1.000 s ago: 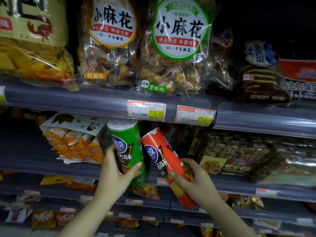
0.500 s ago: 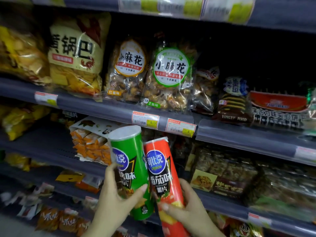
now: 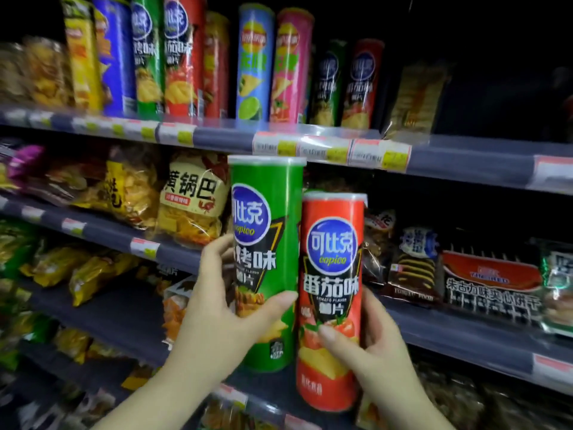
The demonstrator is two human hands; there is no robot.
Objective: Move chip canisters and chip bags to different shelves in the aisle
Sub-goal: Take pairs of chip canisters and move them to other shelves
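Observation:
My left hand [image 3: 217, 318] grips a green chip canister [image 3: 266, 231] around its lower half and holds it upright in front of the shelves. Beside it, my right hand [image 3: 369, 346] grips a red tomato chip canister [image 3: 330, 274], upright and slightly lower, touching the green one. On the top shelf [image 3: 217, 138] stand several canisters: a blue one [image 3: 254, 63], a pink one [image 3: 290, 66], and green and red ones further left and right. A yellow chip bag [image 3: 192, 206] leans on the shelf below, left of the green canister.
Snack bags [image 3: 93, 268] fill the lower left shelves. Dark biscuit packs [image 3: 490, 287] line the middle shelf at right. The top shelf has a dark gap [image 3: 502, 97] at its right end. Price tags run along the shelf edges [image 3: 331, 150].
Both canisters have risen and come upright and closer to the camera. The view has tilted up, so the top shelf with its row of canisters is now in sight.

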